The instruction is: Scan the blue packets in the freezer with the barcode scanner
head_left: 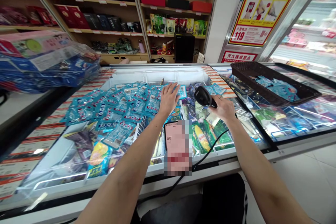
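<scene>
My right hand [223, 107] is wrapped round the handle of a black barcode scanner [202, 96], its head tilted to the left. The scanner's cable [219, 138] runs down to the front edge of the freezer. My left hand [168, 97] has its fingers spread over small blue packets [123, 99], which lie in a wide heap on the freezer's glass top. One packet [183, 92] is just right of its fingertips; whether they touch it I cannot tell. Between my forearms a phone [174, 143] with a pink screen lies on the glass, partly blurred out.
At the right a dark brown basket [306, 95] holds more blue packets. Plastic-wrapped boxes [44, 61] are stacked at the left. Bagged frozen food, including corn [201, 136], shows beneath the glass. Stocked shelves [110, 33] and a black box [184, 47] stand behind the freezer.
</scene>
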### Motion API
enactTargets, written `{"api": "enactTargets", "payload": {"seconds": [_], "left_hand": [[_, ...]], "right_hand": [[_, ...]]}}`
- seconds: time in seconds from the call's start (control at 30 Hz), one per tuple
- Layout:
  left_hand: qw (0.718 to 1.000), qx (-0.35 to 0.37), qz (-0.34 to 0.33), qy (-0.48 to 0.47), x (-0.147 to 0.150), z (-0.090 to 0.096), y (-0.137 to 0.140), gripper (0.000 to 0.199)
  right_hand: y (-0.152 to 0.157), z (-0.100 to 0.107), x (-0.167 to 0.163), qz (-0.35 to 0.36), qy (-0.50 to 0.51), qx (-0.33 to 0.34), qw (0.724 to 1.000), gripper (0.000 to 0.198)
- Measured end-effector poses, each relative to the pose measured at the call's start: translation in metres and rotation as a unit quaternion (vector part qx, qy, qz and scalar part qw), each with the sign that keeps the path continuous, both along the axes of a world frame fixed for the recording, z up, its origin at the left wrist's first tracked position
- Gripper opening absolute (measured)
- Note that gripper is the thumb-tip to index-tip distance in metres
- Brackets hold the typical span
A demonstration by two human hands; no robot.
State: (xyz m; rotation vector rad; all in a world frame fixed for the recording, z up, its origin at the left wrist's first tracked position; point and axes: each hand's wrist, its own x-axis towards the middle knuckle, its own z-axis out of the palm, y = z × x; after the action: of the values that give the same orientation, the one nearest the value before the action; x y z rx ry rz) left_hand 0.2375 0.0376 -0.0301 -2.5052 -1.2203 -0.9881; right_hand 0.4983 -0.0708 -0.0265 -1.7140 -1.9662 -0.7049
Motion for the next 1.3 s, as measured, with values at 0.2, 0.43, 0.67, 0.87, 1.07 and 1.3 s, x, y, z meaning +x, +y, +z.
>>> {"api": "enactTargets", "payload": {"seconds": [0.2, 0.43, 0.67, 0.87, 1.07, 1.3], "left_hand": [[1.000, -0.005, 0.021, 0.023, 0.001, -0.002, -0.002, 0.033], [0.999, -0.001, -0.023, 0.039, 0.006, -0.001, 0.000, 0.034], [0.993, -0.001, -0.076, 0.092, 0.011, 0.004, 0.000, 0.035], [0.980, -0.008, -0.140, 0.142, 0.031, 0.009, 0.016, 0.037], [0.965, -0.049, -0.207, 0.154, 0.090, -0.002, 0.040, 0.048], [0.926, -0.125, -0.296, 0.200, 0.146, 0.004, 0.075, 0.057]], "right_hand": [[0.002, 0.002, 0.027, -0.138, 0.081, 0.013, 0.987, 0.041], [0.004, 0.008, 0.047, -0.154, 0.106, 0.008, 0.982, 0.042], [0.003, 0.011, 0.074, -0.137, 0.111, 0.032, 0.984, 0.039], [0.002, 0.014, 0.082, -0.188, 0.149, 0.060, 0.969, 0.040], [0.003, 0.018, 0.077, -0.222, 0.154, 0.037, 0.962, 0.040], [0.007, 0.023, 0.070, -0.211, 0.142, 0.018, 0.967, 0.036]]}}
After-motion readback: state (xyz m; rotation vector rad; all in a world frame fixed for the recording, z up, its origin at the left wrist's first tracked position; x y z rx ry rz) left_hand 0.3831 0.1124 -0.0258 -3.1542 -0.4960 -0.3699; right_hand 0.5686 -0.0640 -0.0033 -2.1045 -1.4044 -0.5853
